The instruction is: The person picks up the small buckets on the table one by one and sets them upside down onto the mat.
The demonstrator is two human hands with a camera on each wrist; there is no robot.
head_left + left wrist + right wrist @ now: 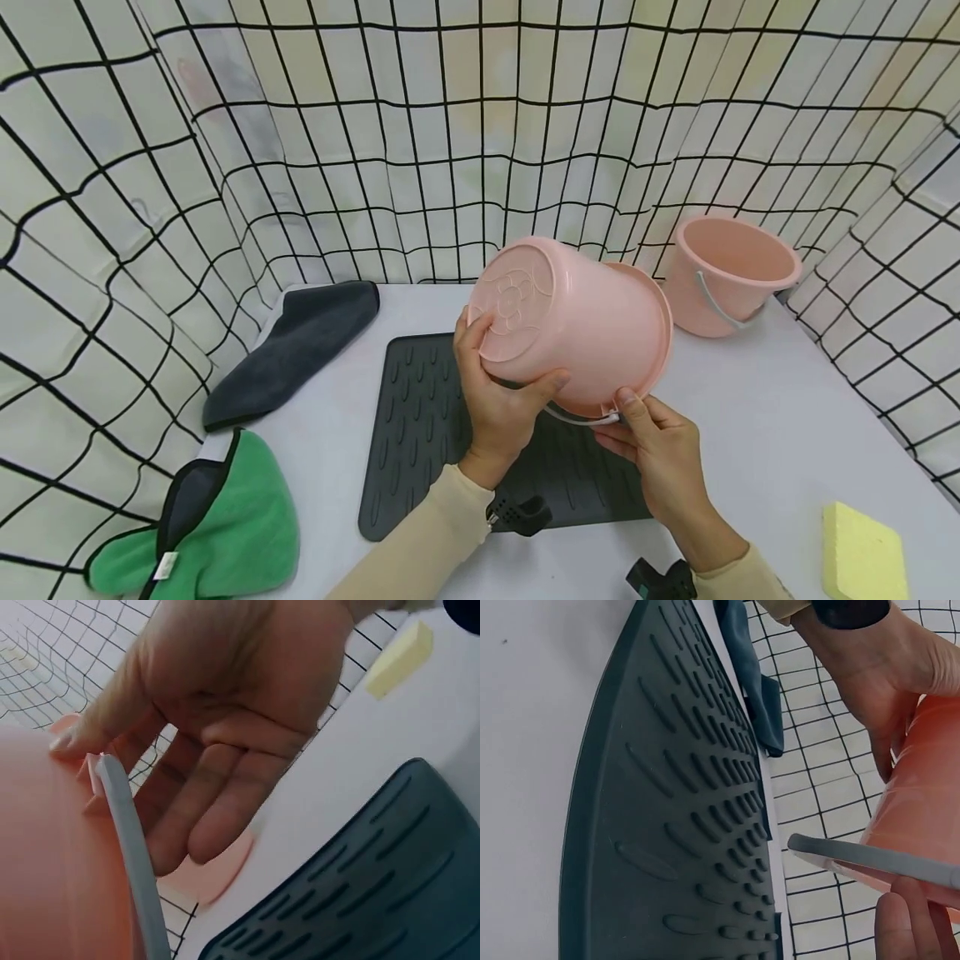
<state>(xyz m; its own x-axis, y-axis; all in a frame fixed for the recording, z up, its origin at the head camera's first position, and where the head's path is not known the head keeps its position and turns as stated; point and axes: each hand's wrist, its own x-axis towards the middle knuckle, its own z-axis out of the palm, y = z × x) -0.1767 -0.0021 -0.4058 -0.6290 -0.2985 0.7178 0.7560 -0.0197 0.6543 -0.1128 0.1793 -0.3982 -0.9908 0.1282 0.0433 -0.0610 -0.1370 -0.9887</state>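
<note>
A pink bucket [592, 325] is held tipped on its side above the dark ridged mat [412, 433], its base with a flower pattern facing left. My left hand [498, 408] grips it near the base, fingers spread over the bottom and thumb along the side. At the rim, my right hand [663, 450] pinches the edge beside the handle mount, thumb outside. The grey handle [877, 859] hangs down below the rim. In the left wrist view the right hand [225, 697] shows its palm, the thumb at the rim.
A second pink bucket [712, 283] stands upright at the back right. A yellow sponge [862, 550] lies at the front right. On the left are a dark grey cloth [300, 350] and a green cloth [255, 517]. Black wire mesh [480, 125] walls surround the white table [757, 433].
</note>
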